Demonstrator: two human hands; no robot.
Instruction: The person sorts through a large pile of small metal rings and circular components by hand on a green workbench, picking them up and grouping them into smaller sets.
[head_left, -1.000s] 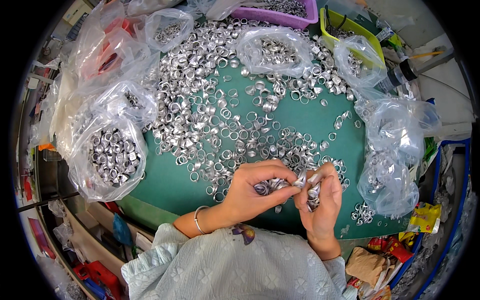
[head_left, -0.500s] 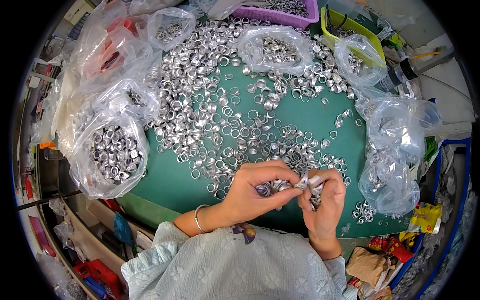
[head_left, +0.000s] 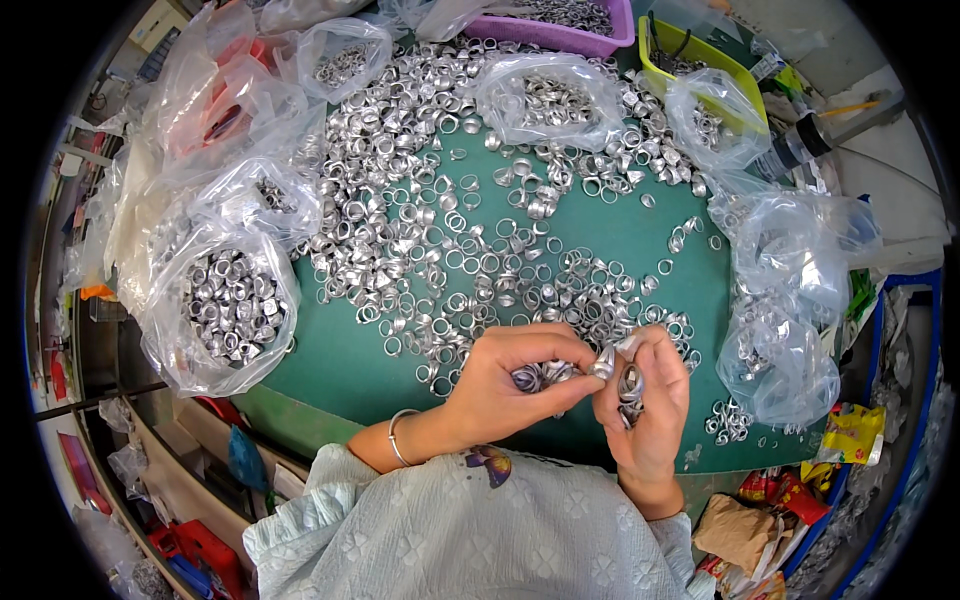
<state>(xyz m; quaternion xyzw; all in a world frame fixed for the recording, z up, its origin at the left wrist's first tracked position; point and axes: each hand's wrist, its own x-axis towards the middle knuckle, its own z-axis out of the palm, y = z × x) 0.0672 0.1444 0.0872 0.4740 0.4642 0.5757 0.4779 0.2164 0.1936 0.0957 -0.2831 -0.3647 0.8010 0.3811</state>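
My left hand (head_left: 515, 375) is closed around several silver rings (head_left: 540, 376) and pinches one ring (head_left: 602, 362) between thumb and forefinger. Close beside it, my right hand (head_left: 655, 405) is curled, with more rings (head_left: 630, 385) against its palm and fingers; its fingertips are near the pinched ring. Beyond both hands, a broad spread of loose silver rings (head_left: 480, 265) covers much of the green tabletop (head_left: 330, 350). A small separate pile of rings (head_left: 729, 423) lies to the right of my right hand.
Clear plastic bags of rings stand around the table: one at left (head_left: 235, 305), one at the far middle (head_left: 550, 100), one at right (head_left: 775, 360). A purple basket (head_left: 560, 40) and a yellow-green basket (head_left: 745, 85) stand at the back. Snack packets (head_left: 850, 432) lie at right.
My right fingers have shifted slightly, showing more of the rings in that hand. My left hand stays nearly still, holding its rings.
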